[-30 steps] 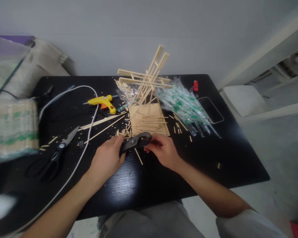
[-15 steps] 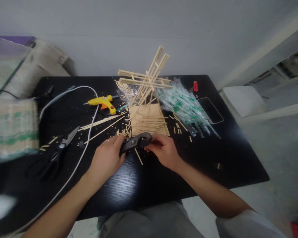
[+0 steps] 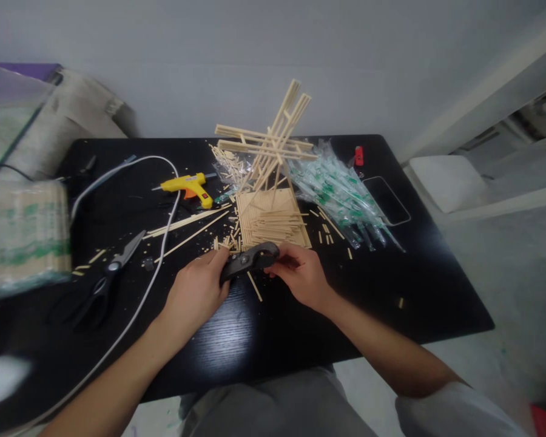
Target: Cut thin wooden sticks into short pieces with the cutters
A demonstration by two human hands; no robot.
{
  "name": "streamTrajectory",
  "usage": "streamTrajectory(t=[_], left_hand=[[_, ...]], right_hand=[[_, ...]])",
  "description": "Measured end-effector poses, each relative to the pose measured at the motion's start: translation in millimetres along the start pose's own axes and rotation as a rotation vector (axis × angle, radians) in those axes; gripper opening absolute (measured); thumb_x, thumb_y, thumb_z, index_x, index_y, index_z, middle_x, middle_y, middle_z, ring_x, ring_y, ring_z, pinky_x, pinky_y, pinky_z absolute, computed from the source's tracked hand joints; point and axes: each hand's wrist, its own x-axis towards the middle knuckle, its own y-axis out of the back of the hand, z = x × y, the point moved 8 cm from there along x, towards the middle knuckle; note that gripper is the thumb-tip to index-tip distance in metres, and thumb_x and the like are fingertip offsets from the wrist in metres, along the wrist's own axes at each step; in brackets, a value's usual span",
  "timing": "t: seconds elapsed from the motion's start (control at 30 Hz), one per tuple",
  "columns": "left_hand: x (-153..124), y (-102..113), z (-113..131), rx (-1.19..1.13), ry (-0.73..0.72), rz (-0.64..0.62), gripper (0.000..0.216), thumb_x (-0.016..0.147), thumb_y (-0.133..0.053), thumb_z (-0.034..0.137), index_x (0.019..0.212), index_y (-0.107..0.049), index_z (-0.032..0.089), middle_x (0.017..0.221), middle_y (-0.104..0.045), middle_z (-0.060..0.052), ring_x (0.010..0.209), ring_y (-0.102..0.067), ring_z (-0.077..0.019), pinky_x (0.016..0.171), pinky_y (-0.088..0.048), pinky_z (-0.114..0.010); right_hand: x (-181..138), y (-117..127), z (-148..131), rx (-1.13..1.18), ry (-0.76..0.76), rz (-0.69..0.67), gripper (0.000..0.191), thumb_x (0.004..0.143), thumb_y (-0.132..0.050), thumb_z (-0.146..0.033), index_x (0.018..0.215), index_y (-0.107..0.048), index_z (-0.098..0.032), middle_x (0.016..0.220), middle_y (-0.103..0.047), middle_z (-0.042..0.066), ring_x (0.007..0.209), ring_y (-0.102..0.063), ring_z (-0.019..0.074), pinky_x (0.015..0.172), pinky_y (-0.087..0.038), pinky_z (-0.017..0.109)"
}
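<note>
My left hand [image 3: 199, 282] is wrapped around the handles of a black hand cutter [image 3: 248, 262] with a hooked jaw, like pruning shears. The jaw points right, towards my right hand [image 3: 303, 276], whose fingers are pinched together beside its tip. Whatever those fingers hold is hidden or too small to make out. Just beyond both hands lies a flat panel of wooden sticks [image 3: 246, 209] with a pile of cut sticks [image 3: 277, 227] on it. From its far side rises a crossed stick framework [image 3: 277, 145]. One loose stick [image 3: 255, 286] lies below the cutter.
A yellow glue gun [image 3: 188, 185], black scissors [image 3: 113, 267] and a white cable [image 3: 162, 243] are to the left, beside bagged sticks [image 3: 31, 233]. Clear-and-green wrappers [image 3: 337, 188], a phone-like slab [image 3: 389, 200] and a red-handled tool [image 3: 358, 156] occupy the right. Stick offcuts litter the black table [image 3: 346, 340].
Both hands and the cutter keep almost the same position. The view has shifted very slightly; nothing else has visibly moved.
</note>
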Motion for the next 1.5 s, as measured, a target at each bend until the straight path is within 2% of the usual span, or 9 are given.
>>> streamTrajectory(t=[0.23,0.5,1.1,1.3,1.5], left_hand=[[-1.8,1.4,1.1,0.034,0.003,-0.006,0.011,0.086,-0.049,0.014,0.092,-0.053,0.022,0.088,-0.067,-0.006,0.079,-0.067,-0.0239,0.068,-0.048,-0.032],[1.2,-0.8,1.2,0.022,-0.004,-0.009,0.020,0.085,-0.053,0.016,0.104,-0.056,0.020,0.105,-0.069,-0.010,0.095,-0.068,-0.0275,0.083,-0.052,-0.037],[-1.6,-2.2,1.1,-0.003,-0.039,0.044,0.030,0.084,-0.053,0.015,0.114,-0.059,0.019,0.112,-0.067,-0.012,0.101,-0.066,-0.0290,0.090,-0.053,-0.041],[-0.9,-0.9,1.6,-0.005,-0.024,0.024,0.029,0.083,-0.053,0.013,0.110,-0.058,0.019,0.110,-0.068,-0.011,0.100,-0.066,-0.0293,0.089,-0.052,-0.040],[-1.3,-2.0,1.7,0.030,-0.004,-0.021,0.018,0.084,-0.051,0.012,0.100,-0.055,0.021,0.095,-0.068,-0.007,0.088,-0.068,-0.0265,0.076,-0.051,-0.035]], right_hand=[[-1.1,1.1,0.5,-0.034,0.009,0.010,0.017,0.078,-0.079,-0.030,0.072,-0.066,-0.020,0.071,-0.069,0.000,0.065,-0.066,0.0155,0.063,-0.056,0.028],[-0.9,2.7,-3.3,-0.076,0.019,0.023,0.015,0.077,-0.079,-0.027,0.071,-0.067,-0.020,0.070,-0.068,-0.001,0.065,-0.066,0.0157,0.065,-0.055,0.028],[1.2,-3.6,-2.2,-0.069,0.010,-0.049,0.013,0.079,-0.076,-0.024,0.071,-0.066,-0.021,0.069,-0.067,-0.002,0.064,-0.064,0.0151,0.065,-0.054,0.028],[1.0,-3.9,-0.5,-0.060,0.009,-0.053,0.010,0.078,-0.075,-0.021,0.072,-0.067,-0.021,0.069,-0.067,-0.002,0.065,-0.063,0.0149,0.065,-0.053,0.028],[0.5,-3.5,1.7,-0.037,-0.006,-0.033,0.011,0.075,-0.076,-0.021,0.071,-0.066,-0.021,0.069,-0.066,-0.002,0.065,-0.063,0.0151,0.064,-0.054,0.027]])
